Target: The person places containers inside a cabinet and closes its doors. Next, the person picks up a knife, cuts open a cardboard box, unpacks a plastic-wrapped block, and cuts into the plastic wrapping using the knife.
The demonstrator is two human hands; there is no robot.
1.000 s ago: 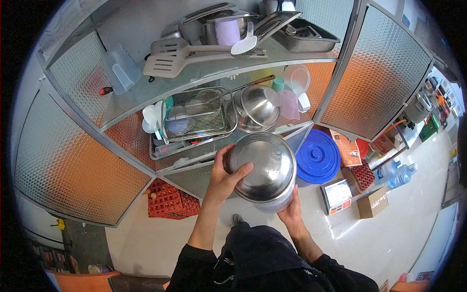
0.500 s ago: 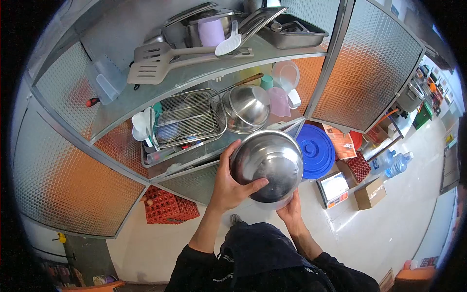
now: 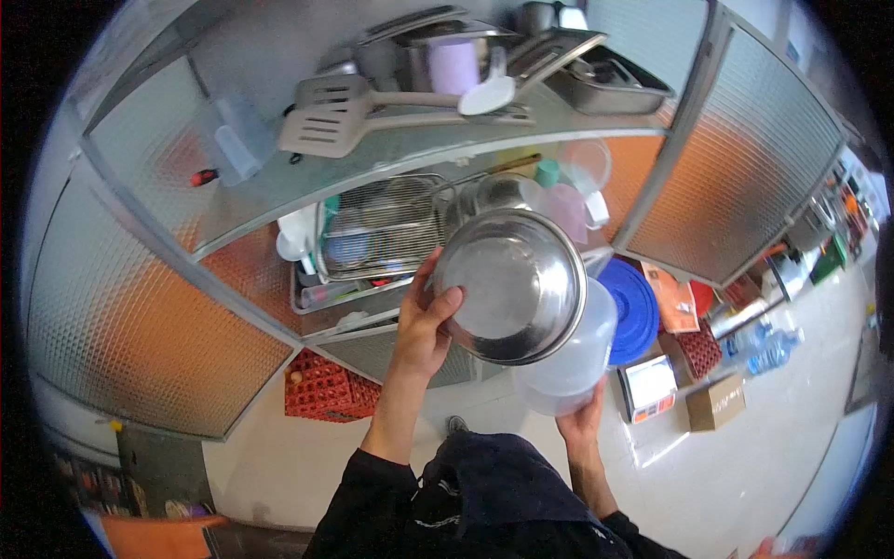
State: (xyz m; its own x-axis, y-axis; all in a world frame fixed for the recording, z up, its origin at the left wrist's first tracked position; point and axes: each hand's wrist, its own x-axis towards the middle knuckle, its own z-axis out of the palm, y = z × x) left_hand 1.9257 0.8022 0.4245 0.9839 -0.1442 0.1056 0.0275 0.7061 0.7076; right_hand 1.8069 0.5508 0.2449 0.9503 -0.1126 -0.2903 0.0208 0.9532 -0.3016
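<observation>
My left hand [image 3: 426, 326] grips a shiny stainless steel bowl [image 3: 512, 289] by its left side, thumb across the metal. The bowl is tilted in front of the lower shelf. Beneath and to its right, my right hand [image 3: 583, 417] holds a translucent white plastic container [image 3: 568, 363] from below. The steel bowl covers part of this container in my view. Behind them on the shelf are another metal bowl [image 3: 507, 191], partly hidden, and a wire mesh basket [image 3: 386, 224] with utensils and dishes around it.
Slotted spatulas [image 3: 326, 116], a white spoon [image 3: 487, 95] and a metal tray [image 3: 615, 88] lie on the upper shelf. Glass doors [image 3: 722, 154] stand open. On the floor are red crates [image 3: 326, 387], a blue lid [image 3: 629, 312], a scale [image 3: 649, 387] and a cardboard box [image 3: 715, 405].
The steel bowl has been raised and turned by my left hand, moving away from the plastic container. My right hand has shifted slightly right and down, exposing more of the container. The view has shifted too.
</observation>
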